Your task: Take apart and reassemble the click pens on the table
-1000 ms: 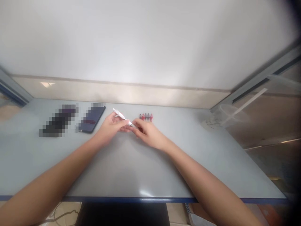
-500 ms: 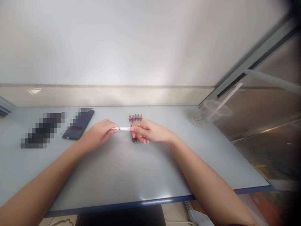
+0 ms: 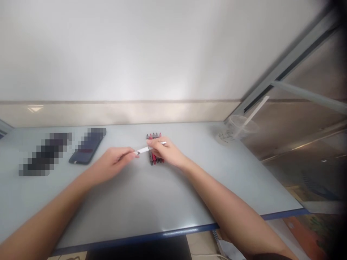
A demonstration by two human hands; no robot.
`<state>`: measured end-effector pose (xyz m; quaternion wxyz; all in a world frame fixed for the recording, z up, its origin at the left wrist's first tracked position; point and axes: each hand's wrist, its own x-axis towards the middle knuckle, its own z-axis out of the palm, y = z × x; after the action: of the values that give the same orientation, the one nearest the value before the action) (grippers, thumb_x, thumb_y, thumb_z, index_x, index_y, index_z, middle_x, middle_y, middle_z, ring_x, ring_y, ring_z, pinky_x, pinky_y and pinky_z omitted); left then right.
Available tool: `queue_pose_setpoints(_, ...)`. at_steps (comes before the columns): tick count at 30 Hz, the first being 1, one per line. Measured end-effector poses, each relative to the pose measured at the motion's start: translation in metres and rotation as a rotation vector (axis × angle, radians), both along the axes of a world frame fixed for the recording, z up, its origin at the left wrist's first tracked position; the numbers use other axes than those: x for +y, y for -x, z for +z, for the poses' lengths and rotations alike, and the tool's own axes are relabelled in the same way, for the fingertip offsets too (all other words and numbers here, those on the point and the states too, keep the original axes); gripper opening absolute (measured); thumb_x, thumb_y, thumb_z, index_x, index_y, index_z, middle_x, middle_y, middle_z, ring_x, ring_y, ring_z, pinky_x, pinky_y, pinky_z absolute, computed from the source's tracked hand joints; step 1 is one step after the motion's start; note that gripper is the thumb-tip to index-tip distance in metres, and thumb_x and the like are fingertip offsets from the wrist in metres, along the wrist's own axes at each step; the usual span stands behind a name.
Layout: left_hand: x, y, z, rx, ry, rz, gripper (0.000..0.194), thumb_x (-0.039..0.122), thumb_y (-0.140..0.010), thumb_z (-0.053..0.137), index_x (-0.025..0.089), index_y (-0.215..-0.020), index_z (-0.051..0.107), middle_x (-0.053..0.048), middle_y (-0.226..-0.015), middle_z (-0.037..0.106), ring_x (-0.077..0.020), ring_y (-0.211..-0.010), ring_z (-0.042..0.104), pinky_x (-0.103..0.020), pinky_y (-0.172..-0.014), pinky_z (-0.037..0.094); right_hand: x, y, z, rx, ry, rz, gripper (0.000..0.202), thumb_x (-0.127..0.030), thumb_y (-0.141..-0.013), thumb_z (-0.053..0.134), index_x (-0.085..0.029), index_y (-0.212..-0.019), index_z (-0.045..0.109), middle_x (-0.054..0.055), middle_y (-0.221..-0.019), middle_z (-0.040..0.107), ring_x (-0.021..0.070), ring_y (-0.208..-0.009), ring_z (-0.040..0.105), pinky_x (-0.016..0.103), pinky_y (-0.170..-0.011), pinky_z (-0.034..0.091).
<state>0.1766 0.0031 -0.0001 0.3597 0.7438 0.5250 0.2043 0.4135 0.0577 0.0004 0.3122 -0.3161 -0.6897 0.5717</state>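
Observation:
A slim white pen (image 3: 142, 150) is held between my two hands over the middle of the table. My left hand (image 3: 119, 159) pinches its left end between thumb and fingers. Farther along the pen, my right hand (image 3: 166, 148) grips it, and the right end shows above the fingers, tilted slightly upward. Beneath and behind my right hand lies a row of several black and red pens (image 3: 154, 159), side by side on the table. The hand covers their middle part.
A dark phone (image 3: 86, 151) lies left of my left hand, partly pixelated, with another pixelated dark object (image 3: 45, 155) beyond it. At the right stands a clear plastic cup (image 3: 230, 131) with a straw. A wall (image 3: 151, 110) closes off the table's (image 3: 135, 206) back.
The white pen has gone from level to tilted, its right end higher. My right hand has turned and moved along it, so more of the row of pens shows.

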Motion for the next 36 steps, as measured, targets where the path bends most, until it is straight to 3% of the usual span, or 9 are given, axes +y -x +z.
queue_pose_setpoints(4, -0.003, -0.008, -0.003, 0.040, -0.253, 0.020, 0.038, 0.050, -0.104, 0.047, 0.021, -0.099, 0.072, -0.003, -0.082, 0.063, -0.0188, -0.074, 0.053, -0.030, -0.070, 0.039, 0.002, -0.001, -0.002, -0.041, 0.037, -0.001, 0.063, -0.053, -0.104, 0.050, -0.022, -0.052, 0.031, -0.005, -0.046, 0.030, 0.0097, -0.047, 0.028, 0.029, -0.054, 0.030)
queue_pose_setpoints(8, -0.004, -0.005, -0.001, -0.003, -0.002, 0.001, 0.051, 0.055, -0.107, 0.037, 0.022, -0.092, 0.073, 0.002, -0.065, 0.045, -0.0153, -0.060, 0.040, -0.028, -0.059, 0.032, 0.004, -0.013, 0.006, -0.148, -0.042, 0.162, 0.063, -0.061, -0.102, 0.051, -0.021, -0.054, 0.041, -0.004, -0.049, 0.038, 0.0099, -0.049, 0.034, 0.028, -0.054, 0.032)
queue_pose_setpoints(11, -0.002, 0.001, -0.001, -0.077, 0.147, -0.030, 0.058, 0.061, -0.106, 0.034, 0.021, -0.090, 0.073, 0.003, -0.064, 0.033, -0.0143, -0.057, 0.032, -0.028, -0.055, 0.028, 0.006, -0.022, 0.014, -0.198, -0.081, 0.233, 0.045, -0.056, -0.098, 0.062, -0.020, -0.072, 0.056, -0.003, -0.062, 0.051, 0.0106, -0.055, 0.044, 0.026, -0.054, 0.035)
queue_pose_setpoints(15, 0.004, 0.006, -0.004, -0.076, 0.122, 0.003, 0.055, 0.063, -0.104, 0.039, 0.023, -0.096, 0.076, 0.004, -0.063, 0.032, -0.0142, -0.056, 0.031, -0.027, -0.055, 0.025, 0.009, -0.025, 0.016, -0.199, -0.051, 0.173, 0.034, -0.053, -0.096, 0.066, -0.020, -0.091, 0.063, 0.002, -0.079, 0.066, 0.0146, -0.067, 0.061, 0.027, -0.059, 0.046)
queue_pose_setpoints(18, 0.007, 0.007, -0.006, -0.018, 0.051, 0.040, 0.053, 0.060, -0.104, 0.040, 0.023, -0.096, 0.077, 0.003, -0.061, 0.034, -0.0146, -0.054, 0.030, -0.028, -0.053, 0.022, 0.012, -0.023, 0.011, -0.261, -0.061, 0.133, 0.043, -0.055, -0.102, 0.053, -0.019, -0.082, 0.062, 0.004, -0.074, 0.066, 0.0146, -0.062, 0.060, 0.029, -0.059, 0.048)
queue_pose_setpoints(22, 0.008, 0.006, -0.009, 0.033, 0.038, 0.068, 0.053, 0.058, -0.105, 0.037, 0.024, -0.096, 0.076, 0.003, -0.059, 0.035, -0.0153, -0.052, 0.031, -0.028, -0.052, 0.021, 0.015, -0.021, 0.005, -0.258, -0.147, 0.094, 0.025, -0.045, -0.095, 0.069, -0.021, -0.090, 0.062, 0.003, -0.084, 0.070, 0.0145, -0.065, 0.061, 0.029, -0.062, 0.048)
queue_pose_setpoints(29, 0.008, 0.006, -0.004, 0.036, 0.013, 0.098, 0.052, 0.057, -0.104, 0.038, 0.023, -0.094, 0.076, 0.003, -0.060, 0.038, -0.0152, -0.054, 0.033, -0.028, -0.054, 0.024, 0.013, -0.020, 0.004, -0.219, -0.153, 0.034, 0.031, -0.052, -0.093, 0.071, -0.021, -0.093, 0.066, 0.001, -0.076, 0.068, 0.0152, -0.060, 0.058, 0.029, -0.058, 0.043)
queue_pose_setpoints(33, 0.009, 0.007, -0.003, 0.013, -0.002, 0.115, 0.048, 0.056, -0.102, 0.044, 0.022, -0.095, 0.077, 0.003, -0.064, 0.043, -0.0144, -0.057, 0.034, -0.028, -0.056, 0.024, 0.012, -0.019, 0.003, -0.189, -0.108, 0.007, 0.038, -0.055, -0.097, 0.063, -0.020, -0.083, 0.067, 0.002, -0.072, 0.066, 0.0145, -0.059, 0.055, 0.030, -0.058, 0.043)
queue_pose_setpoints(36, 0.010, 0.010, -0.004, -0.002, -0.002, 0.167, 0.048, 0.059, -0.101, 0.046, 0.022, -0.098, 0.078, 0.003, -0.066, 0.042, -0.0141, -0.059, 0.035, -0.027, -0.056, 0.024, 0.014, -0.017, 0.000, -0.061, -0.065, -0.043, 0.028, -0.049, -0.090, 0.075, -0.022, -0.094, 0.071, 0.002, -0.077, 0.067, 0.0150, -0.063, 0.055, 0.030, -0.060, 0.044)
